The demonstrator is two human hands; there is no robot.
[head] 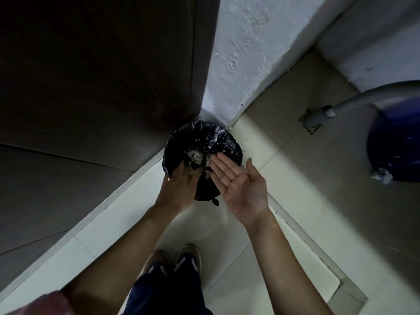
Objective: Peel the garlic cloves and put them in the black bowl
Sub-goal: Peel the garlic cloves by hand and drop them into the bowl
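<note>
A small bin lined with a black plastic bag (223, 138) stands on the floor in the corner between a dark door and a white wall. Pale papery scraps (195, 156) lie inside it. My left hand (181, 185) hovers palm down over the bin's near left rim, fingers straight. My right hand (238, 183) is held palm up and flat over the bin's near right side, with nothing in it. No garlic cloves and no black bowl are in view.
A dark wooden door (97, 76) fills the left. A grey pipe (354, 101) and a blue container (393, 142) stand at the right. My feet in shoes (175, 260) stand on the pale tiled floor (127, 214).
</note>
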